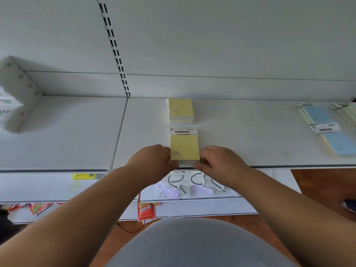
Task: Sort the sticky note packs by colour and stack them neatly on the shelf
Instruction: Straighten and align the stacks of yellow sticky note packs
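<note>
White shelf at waist height in front of me. My left hand and right hand sit on either side of a yellow sticky note pack at the shelf's front edge, fingers pressed against its left and right sides, thumbs at the near edge. The pack lies flat, its white header card pointing toward the back wall. Just behind it, a multicolour pad with a yellow top sheet, not touching. Far right on the same shelf, blue packs lie loosely overlapped, with pale green ones at the frame edge. Lower shelf below holds white packets with black loops.
</note>
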`<state>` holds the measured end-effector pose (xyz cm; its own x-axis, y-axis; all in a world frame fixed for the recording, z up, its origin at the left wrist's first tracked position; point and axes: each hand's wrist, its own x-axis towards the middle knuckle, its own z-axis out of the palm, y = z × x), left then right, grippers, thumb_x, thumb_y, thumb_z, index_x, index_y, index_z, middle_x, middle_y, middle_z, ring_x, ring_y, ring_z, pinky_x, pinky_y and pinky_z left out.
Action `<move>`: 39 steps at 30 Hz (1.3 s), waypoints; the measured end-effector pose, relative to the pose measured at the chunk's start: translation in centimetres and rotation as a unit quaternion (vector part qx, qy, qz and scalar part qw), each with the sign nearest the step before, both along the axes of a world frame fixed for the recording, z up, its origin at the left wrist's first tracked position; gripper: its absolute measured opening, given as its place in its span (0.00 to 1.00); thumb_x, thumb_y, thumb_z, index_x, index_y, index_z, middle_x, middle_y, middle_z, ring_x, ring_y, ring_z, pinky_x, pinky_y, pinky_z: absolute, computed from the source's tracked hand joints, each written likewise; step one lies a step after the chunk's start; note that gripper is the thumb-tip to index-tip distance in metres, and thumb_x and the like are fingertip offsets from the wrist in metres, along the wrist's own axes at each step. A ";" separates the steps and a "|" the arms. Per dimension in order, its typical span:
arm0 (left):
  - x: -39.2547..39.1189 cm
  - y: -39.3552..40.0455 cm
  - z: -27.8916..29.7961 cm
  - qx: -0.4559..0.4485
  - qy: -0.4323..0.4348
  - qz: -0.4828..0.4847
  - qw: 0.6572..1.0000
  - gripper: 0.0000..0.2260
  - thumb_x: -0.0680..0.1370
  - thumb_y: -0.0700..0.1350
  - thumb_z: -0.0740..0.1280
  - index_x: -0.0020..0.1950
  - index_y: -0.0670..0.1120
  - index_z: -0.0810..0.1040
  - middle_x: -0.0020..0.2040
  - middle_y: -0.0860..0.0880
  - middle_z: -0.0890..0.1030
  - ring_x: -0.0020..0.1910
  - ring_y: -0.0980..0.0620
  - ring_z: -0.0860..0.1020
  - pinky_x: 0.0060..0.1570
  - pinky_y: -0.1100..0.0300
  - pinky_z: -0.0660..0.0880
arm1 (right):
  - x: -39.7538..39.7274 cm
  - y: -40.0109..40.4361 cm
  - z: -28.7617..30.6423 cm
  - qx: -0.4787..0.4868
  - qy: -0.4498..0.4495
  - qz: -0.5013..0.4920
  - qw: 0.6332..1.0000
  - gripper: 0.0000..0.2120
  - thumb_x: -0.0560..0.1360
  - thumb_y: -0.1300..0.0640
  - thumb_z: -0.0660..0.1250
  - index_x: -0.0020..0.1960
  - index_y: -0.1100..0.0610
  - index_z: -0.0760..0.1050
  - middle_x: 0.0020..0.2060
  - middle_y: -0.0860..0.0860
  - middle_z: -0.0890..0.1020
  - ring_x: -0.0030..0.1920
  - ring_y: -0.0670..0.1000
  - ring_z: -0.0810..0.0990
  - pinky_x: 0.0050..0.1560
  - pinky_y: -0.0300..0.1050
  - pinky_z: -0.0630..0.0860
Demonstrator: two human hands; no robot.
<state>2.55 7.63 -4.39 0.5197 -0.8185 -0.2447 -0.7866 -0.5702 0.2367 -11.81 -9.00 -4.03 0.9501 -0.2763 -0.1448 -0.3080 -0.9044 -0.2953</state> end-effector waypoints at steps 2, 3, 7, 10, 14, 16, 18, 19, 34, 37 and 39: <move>-0.2 -0.1 0.1 -0.002 -0.005 -0.006 1.000 0.14 0.79 0.58 0.60 0.43 0.49 0.70 0.43 0.49 0.75 0.44 0.47 0.76 0.42 0.54 0.74 | -0.1 0.2 -0.3 -0.003 -0.006 0.019 1.000 0.14 0.78 0.45 0.63 0.43 0.55 0.73 0.39 0.49 0.74 0.41 0.53 0.74 0.40 0.48 0.71; -0.2 -0.1 0.1 -0.005 -0.009 -0.008 1.000 0.14 0.79 0.58 0.60 0.43 0.48 0.70 0.43 0.49 0.75 0.43 0.47 0.76 0.42 0.54 0.74 | -0.1 0.2 -0.4 -0.010 -0.010 0.021 1.000 0.15 0.78 0.45 0.62 0.44 0.57 0.74 0.40 0.50 0.75 0.42 0.54 0.74 0.40 0.48 0.70; -0.4 0.0 -0.1 -0.008 -0.015 0.003 1.000 0.13 0.79 0.57 0.60 0.42 0.49 0.69 0.40 0.51 0.71 0.41 0.48 0.74 0.41 0.55 0.72 | -0.3 0.2 -0.9 -0.007 -0.031 0.017 0.999 0.14 0.79 0.47 0.63 0.44 0.58 0.74 0.41 0.52 0.76 0.43 0.55 0.75 0.39 0.47 0.68; -0.6 0.1 0.0 -0.002 -0.011 0.015 1.000 0.13 0.79 0.57 0.61 0.41 0.49 0.70 0.39 0.51 0.71 0.41 0.49 0.74 0.40 0.56 0.72 | -0.2 0.1 -0.9 0.003 -0.038 0.021 0.999 0.14 0.78 0.47 0.63 0.44 0.58 0.75 0.41 0.52 0.76 0.42 0.55 0.75 0.39 0.46 0.67; -0.9 0.7 0.5 -0.042 0.025 0.076 0.996 0.14 0.75 0.61 0.65 0.45 0.50 0.73 0.42 0.53 0.74 0.41 0.51 0.75 0.41 0.57 0.72 | -0.6 -0.2 -0.2 0.023 -0.034 -0.004 0.999 0.18 0.74 0.40 0.66 0.40 0.55 0.72 0.36 0.48 0.74 0.38 0.52 0.74 0.38 0.48 0.70; -0.8 1.0 0.3 -0.143 0.058 0.143 0.978 0.16 0.75 0.60 0.66 0.54 0.50 0.75 0.49 0.53 0.75 0.43 0.53 0.76 0.45 0.58 0.72 | -0.6 -0.5 -0.3 0.100 -0.102 -0.097 0.985 0.20 0.74 0.39 0.64 0.40 0.58 0.73 0.36 0.52 0.76 0.38 0.53 0.75 0.42 0.50 0.74; -1.2 0.9 0.3 -0.270 0.185 0.245 0.913 0.17 0.78 0.55 0.65 0.63 0.49 0.74 0.58 0.52 0.76 0.51 0.54 0.78 0.54 0.57 0.73 | 0.1 -0.4 -0.1 0.272 -0.174 -0.219 0.921 0.27 0.74 0.34 0.56 0.50 0.58 0.76 0.47 0.55 0.80 0.48 0.53 0.78 0.55 0.54 0.75; -1.8 0.8 0.6 -0.324 0.291 0.300 0.849 0.18 0.79 0.54 0.63 0.67 0.49 0.74 0.61 0.52 0.77 0.56 0.53 0.78 0.59 0.54 0.72 | 0.7 -0.2 -0.1 0.380 -0.189 -0.264 0.866 0.33 0.73 0.31 0.53 0.60 0.56 0.75 0.58 0.53 0.80 0.58 0.51 0.77 0.65 0.53 0.71; -5.5 -0.4 1.9 -0.324 0.449 0.306 0.775 0.25 0.82 0.56 0.54 0.79 0.54 0.55 0.75 0.59 0.62 0.69 0.63 0.62 0.65 0.66 0.55 | 2.7 4.3 -1.1 0.544 -0.158 -0.266 0.780 0.54 0.58 0.16 0.51 0.78 0.41 0.53 0.76 0.40 0.61 0.75 0.41 0.59 0.77 0.50 0.52; -5.2 -0.4 1.9 -0.318 0.457 0.303 0.774 0.25 0.82 0.57 0.54 0.79 0.55 0.55 0.75 0.59 0.63 0.72 0.59 0.62 0.65 0.65 0.56 | 2.6 4.0 -1.0 0.533 -0.163 -0.271 0.785 0.52 0.60 0.18 0.50 0.78 0.42 0.54 0.76 0.41 0.60 0.75 0.41 0.59 0.77 0.49 0.52; -5.1 -0.3 2.1 -0.325 0.460 0.303 0.769 0.24 0.82 0.57 0.55 0.78 0.55 0.57 0.73 0.60 0.65 0.70 0.61 0.64 0.65 0.65 0.56 | 2.6 3.9 -1.1 0.533 -0.159 -0.267 0.787 0.51 0.59 0.17 0.52 0.77 0.40 0.56 0.75 0.39 0.63 0.74 0.41 0.61 0.77 0.50 0.54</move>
<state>-2.60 7.32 -2.32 0.7045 -0.6001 -0.3788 0.2476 -0.2925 0.9237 -9.20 -5.10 -5.15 0.7750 -0.5309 -0.3429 -0.3171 0.1426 -0.9376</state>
